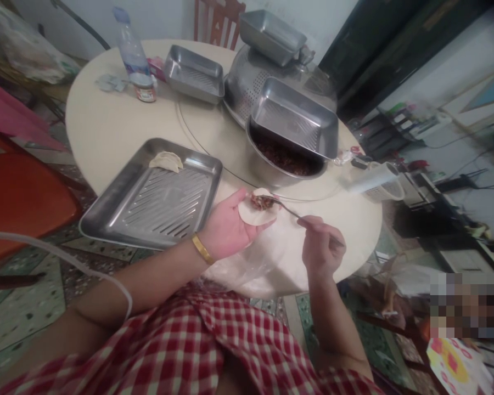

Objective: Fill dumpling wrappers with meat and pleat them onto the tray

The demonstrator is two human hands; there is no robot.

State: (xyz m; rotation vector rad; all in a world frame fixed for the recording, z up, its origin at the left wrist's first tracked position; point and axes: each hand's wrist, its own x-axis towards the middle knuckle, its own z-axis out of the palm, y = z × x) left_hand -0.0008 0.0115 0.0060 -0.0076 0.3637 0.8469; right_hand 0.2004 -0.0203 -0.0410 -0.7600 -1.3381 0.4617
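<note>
A round dumpling wrapper lies across the palm and fingers of my left hand, which is curled under it. On the wrapper sits a clump of dark minced filling. My right hand grips a spoon by its handle, and the spoon's head rests at the filling. Just beyond my hands stands a steel bowl of the same dark filling. To the left, a shallow steel tray holds folded dumplings near its far edge.
An empty steel pan rests over the filling bowl. Behind are a perforated steel colander, another pan, a plastic bottle and a small jar. All stand on the round table. An orange chair is at left.
</note>
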